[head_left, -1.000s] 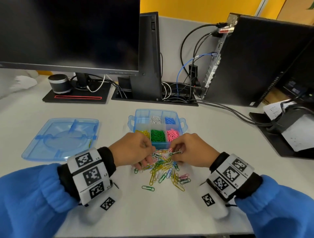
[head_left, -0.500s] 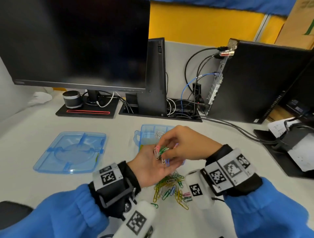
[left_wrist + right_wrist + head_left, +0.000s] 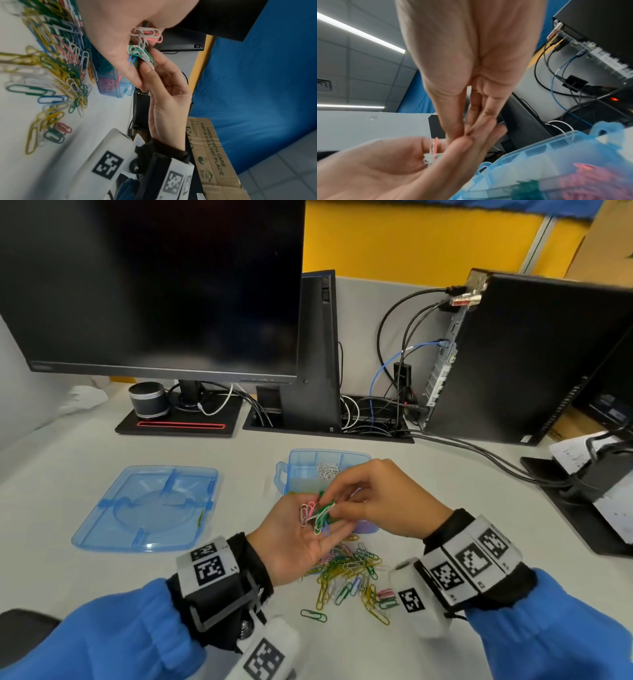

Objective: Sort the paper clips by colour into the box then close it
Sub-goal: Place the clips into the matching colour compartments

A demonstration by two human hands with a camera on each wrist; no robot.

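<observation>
My left hand [image 3: 305, 537] lies palm up above the table, fingers relaxed, with a few white, pink, green and blue paper clips [image 3: 317, 515] resting on it. My right hand [image 3: 337, 506] reaches over from the right and pinches the green clips [image 3: 141, 54] in that small bunch. Behind the hands and partly hidden by them stands the blue compartment box [image 3: 301, 470], open; white clips show in a back cell, and pink and green ones in the front cells [image 3: 583, 174]. A mixed pile of loose clips [image 3: 352, 573] lies on the table under the hands.
The box's blue lid [image 3: 147, 508] lies flat to the left. A monitor [image 3: 154, 285], a small speaker [image 3: 147, 402], a computer tower [image 3: 534, 354] and cables [image 3: 479, 453] line the back of the desk. Papers on a black stand [image 3: 589, 474] sit at the right.
Both hands rose from the pile on the table. My left hand turned palm up with a few clips on it, and my right hand now picks at them.
</observation>
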